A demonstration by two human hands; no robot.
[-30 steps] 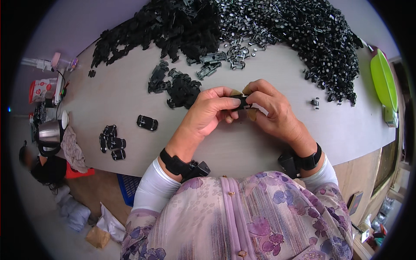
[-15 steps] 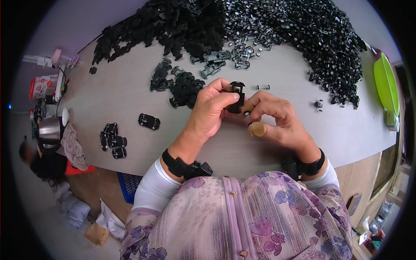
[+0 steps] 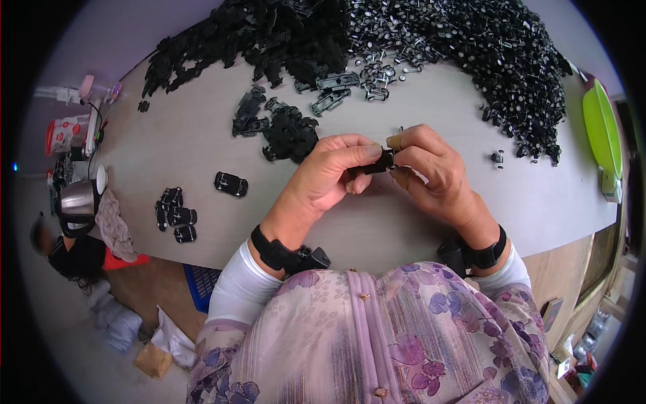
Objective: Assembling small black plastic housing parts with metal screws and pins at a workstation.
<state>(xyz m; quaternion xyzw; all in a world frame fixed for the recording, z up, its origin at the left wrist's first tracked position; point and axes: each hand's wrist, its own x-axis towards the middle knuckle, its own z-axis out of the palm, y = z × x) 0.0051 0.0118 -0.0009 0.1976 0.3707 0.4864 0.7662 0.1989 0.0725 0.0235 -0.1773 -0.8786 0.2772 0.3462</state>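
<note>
Both hands are back together over the middle of the table [image 3: 202, 135] now: half a second ago the left hand [image 3: 330, 178] had the black piece [image 3: 380, 161] lifted higher and turned up on end, with the right hand [image 3: 431, 175] a little below it; now the piece lies level between the two, and the right fingers have come up to meet it. A second ago the hands sat much as they do here, so this looks to me like one round of fitting — lift, turn, press — coming to its close rather than a fresh start. The left thumb and fingers are pinched narrow on the near end of the piece; the right thumb and forefinger, both wearing tan finger covers [image 3: 396, 141], close on the other end, the remaining fingers curled under. The piece itself is small, black, flat and oblong, glossy where the light hits, mostly hidden by the fingertips; whether two halves are already seated I can't tell. It is held just above the table, in front of the person's chest, close to the small heap [image 3: 289, 131] of like black parts. Beyond that the big pile [image 3: 269, 34] of black shells and the pile of wheels [image 3: 498, 54] with pale hubs lie untouched, and a few finished-looking bodies [image 3: 176, 215] and one single one [image 3: 231, 184] sit to the left, where they were.
</note>
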